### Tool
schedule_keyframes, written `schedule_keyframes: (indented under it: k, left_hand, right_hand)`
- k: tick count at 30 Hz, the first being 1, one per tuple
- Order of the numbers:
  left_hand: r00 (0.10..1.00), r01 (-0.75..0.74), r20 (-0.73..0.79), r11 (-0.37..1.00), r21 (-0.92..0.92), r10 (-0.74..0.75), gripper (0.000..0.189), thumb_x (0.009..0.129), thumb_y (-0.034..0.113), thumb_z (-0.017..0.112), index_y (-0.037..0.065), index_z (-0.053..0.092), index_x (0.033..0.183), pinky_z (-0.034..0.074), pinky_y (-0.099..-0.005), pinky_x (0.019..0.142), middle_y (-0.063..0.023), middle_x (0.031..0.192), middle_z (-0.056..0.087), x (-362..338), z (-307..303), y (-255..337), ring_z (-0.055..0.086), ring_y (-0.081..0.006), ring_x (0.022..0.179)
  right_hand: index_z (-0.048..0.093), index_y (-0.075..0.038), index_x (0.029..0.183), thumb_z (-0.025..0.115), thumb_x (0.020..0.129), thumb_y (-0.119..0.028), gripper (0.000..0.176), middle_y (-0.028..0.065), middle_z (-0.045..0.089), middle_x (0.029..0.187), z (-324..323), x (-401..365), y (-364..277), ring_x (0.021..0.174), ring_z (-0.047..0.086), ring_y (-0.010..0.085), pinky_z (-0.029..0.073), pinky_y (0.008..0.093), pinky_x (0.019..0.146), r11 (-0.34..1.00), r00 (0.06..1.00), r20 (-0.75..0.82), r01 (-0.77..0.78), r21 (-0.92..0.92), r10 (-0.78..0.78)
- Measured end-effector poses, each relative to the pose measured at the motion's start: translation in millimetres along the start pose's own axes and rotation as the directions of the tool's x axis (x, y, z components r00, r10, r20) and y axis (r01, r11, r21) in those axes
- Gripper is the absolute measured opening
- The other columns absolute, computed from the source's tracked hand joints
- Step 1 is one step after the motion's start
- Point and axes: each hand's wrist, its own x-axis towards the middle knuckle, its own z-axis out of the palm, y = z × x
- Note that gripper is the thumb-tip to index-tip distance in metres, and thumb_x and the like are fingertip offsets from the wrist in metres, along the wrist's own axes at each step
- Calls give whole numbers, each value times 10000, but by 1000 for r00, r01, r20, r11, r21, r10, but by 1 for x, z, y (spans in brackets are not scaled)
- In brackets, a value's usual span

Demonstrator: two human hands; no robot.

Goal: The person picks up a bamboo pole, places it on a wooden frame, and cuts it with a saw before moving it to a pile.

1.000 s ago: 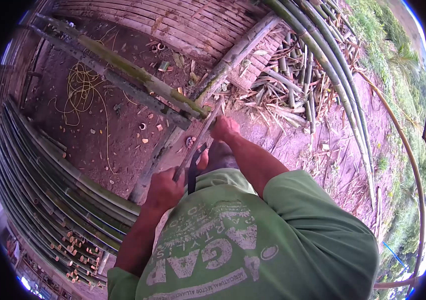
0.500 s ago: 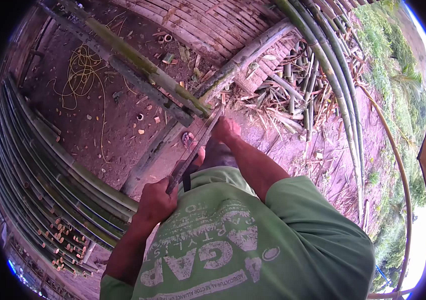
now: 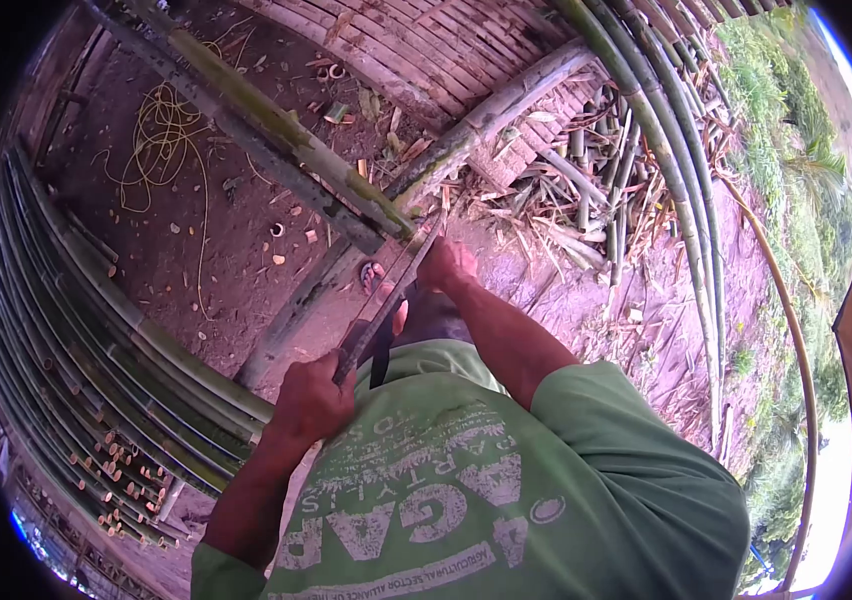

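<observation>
My left hand [image 3: 314, 398] is closed round the dark handle of a long, narrow tool [image 3: 386, 308], near the front of the green shirt. The tool slants up and right to the end of a green bamboo pole [image 3: 346, 178]. Beside its far end, my right hand [image 3: 446, 266] is closed with the fingers curled; what it grips there, if anything, is hidden. A darker pole [image 3: 276, 160] lies alongside the green one. A sandalled foot [image 3: 374, 276] shows below the pole ends.
Many long bamboo poles [image 3: 126, 345] are stacked at the left. Yellow cord [image 3: 161, 135] lies tangled on the dirt. A slatted bamboo platform [image 3: 416, 45] is at the top, beside cut offcuts [image 3: 586, 180]. Long poles [image 3: 681, 165] curve down the right side, near grass [image 3: 761, 100].
My right hand has moved slightly left and the tool has shifted a little with it. My left hand stays nearly in place. The whole view has tilted slightly.
</observation>
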Motion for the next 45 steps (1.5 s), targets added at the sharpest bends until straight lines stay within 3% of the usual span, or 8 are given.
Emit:
schedule_keyframes:
  k: [4,14,20,25,30,36,39,45]
  left_hand:
    - [1000,-16,11,998,-65,16,300,856,277,560,-11,635,819,506,-490,621,-240,663,614,130,62,3,624,-417,660]
    - [1000,-10,28,999,53,9,200,813,189,602,13,624,903,493,-507,622,-229,676,614,-3,7,-11,617,-428,664]
    - [1000,-22,-16,999,30,22,367,837,324,577,-37,642,850,513,-487,712,-277,801,630,155,85,-7,629,-427,778]
    - [999,36,33,999,13,-37,278,833,244,602,-31,613,797,490,-485,657,-264,741,611,66,35,-6,612,-432,729]
    - [995,32,91,996,86,-40,255,822,254,617,0,595,808,502,-500,634,-240,671,614,-3,-5,-12,618,-427,657]
    - [999,31,-15,998,48,-31,344,862,320,545,-9,638,826,509,-500,724,-276,785,634,148,86,-15,627,-444,787]
    - [995,51,81,997,52,-55,338,861,311,548,-15,636,856,513,-493,721,-280,792,634,124,66,-14,630,-441,783]
    - [993,40,108,993,107,-52,282,808,261,586,3,619,919,497,-515,645,-253,727,624,-22,4,-42,627,-417,689]
  right_hand:
    - [606,-111,1139,620,719,-131,420,135,640,1111,-6,-5,-4,1052,620,301,506,395,882,1000,1000,16,-4,17,4]
    - [656,-75,1035,609,727,-142,318,174,653,1060,-6,4,-2,1026,629,325,508,406,867,1000,999,49,-11,-1,11]
    - [622,-71,1102,577,744,-152,370,190,639,1088,-16,-4,-8,1032,621,342,499,418,883,998,994,99,-57,17,55]
    - [595,-69,1166,617,736,-207,452,163,574,1230,15,9,-2,1118,580,320,489,408,909,998,995,102,-6,-60,12]
    - [628,-65,1127,605,740,-272,440,225,644,1052,10,1,2,984,636,362,514,431,856,995,995,11,95,19,-95]
    - [622,-72,1154,618,735,-300,477,221,640,1076,15,8,-2,1002,630,364,510,426,869,1000,999,47,11,10,-12]
    - [640,-69,1131,630,719,-301,473,218,645,1068,32,-2,8,1011,628,358,506,419,876,994,990,-90,110,17,-108]
    - [668,-61,1028,641,683,-270,404,208,669,989,16,10,2,983,639,348,506,414,853,999,999,31,40,36,-41]
